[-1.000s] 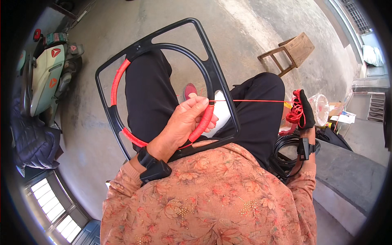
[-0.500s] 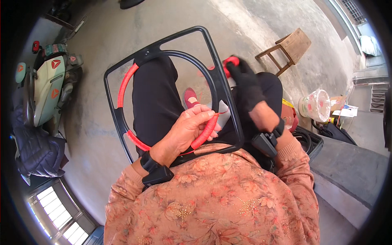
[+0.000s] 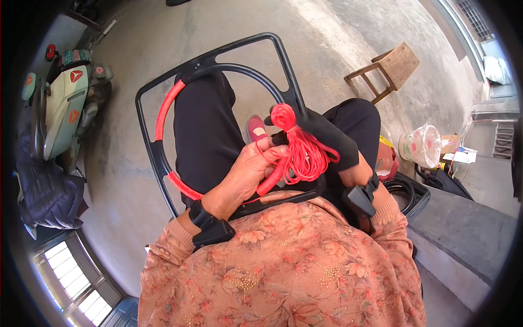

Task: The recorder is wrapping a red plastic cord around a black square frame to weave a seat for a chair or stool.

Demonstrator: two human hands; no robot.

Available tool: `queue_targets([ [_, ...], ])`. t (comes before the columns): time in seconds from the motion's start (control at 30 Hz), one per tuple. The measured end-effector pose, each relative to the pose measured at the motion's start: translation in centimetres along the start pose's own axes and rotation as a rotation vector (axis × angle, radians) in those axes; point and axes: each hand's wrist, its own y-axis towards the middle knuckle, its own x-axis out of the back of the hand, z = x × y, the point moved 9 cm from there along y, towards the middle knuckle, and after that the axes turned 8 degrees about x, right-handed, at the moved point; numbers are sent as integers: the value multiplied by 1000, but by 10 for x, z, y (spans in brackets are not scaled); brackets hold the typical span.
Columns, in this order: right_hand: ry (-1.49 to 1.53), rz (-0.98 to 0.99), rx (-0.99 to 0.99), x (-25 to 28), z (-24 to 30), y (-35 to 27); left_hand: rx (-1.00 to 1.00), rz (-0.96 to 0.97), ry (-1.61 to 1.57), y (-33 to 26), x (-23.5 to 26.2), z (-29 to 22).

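Across my lap rests a black frame (image 3: 193,69) with a round inner ring. Red cord is wound tightly around parts of the ring, with one wrapped stretch (image 3: 165,111) at the left and another (image 3: 183,186) at the lower left. My bare left hand (image 3: 245,170) pinches the ring at a third wrapped stretch (image 3: 268,184), lower right. My right hand (image 3: 327,133), in a black glove, grips a looped bundle of red cord (image 3: 306,155) close beside the left fingers. The bundle hides part of the ring and the right fingers.
A small wooden stool (image 3: 395,66) stands on the concrete floor, ahead to the right. Nearer on that side are a clear plastic tub (image 3: 419,146), a coil of black hose or cable (image 3: 408,193) and a grey ledge (image 3: 463,229). A scooter (image 3: 68,111) is parked at the left.
My right hand has come back from the far right side of the frame toward my left hand, bringing the red cord bundle over the ring. My left hand stays at the wrapped stretch.
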Motion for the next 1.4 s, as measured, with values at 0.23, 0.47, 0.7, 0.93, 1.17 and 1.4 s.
queue_targets([
  [0.23, -835, -340, -89, 39, -4, -55, -7, 23, 3, 1, 11, 0],
  [0.47, -420, -395, 38, 24, -14, -61, -45, 32, 14, 1, 10, -2],
  [0.7, -411, -576, 353, 90, 54, -92, -28, 76, 59, 0, 4, -4],
  [0.93, -613, -1104, 265, 127, 127, -207, 16, 68, 17, -3, 4, -7],
  [1.17, -642, -754, 488, 101, 142, -144, -14, 32, 17, -1, 8, -11],
  [1.4, -1731, -730, 425, 9, 115, -46, 44, 17, 62, -4, 4, -5],
])
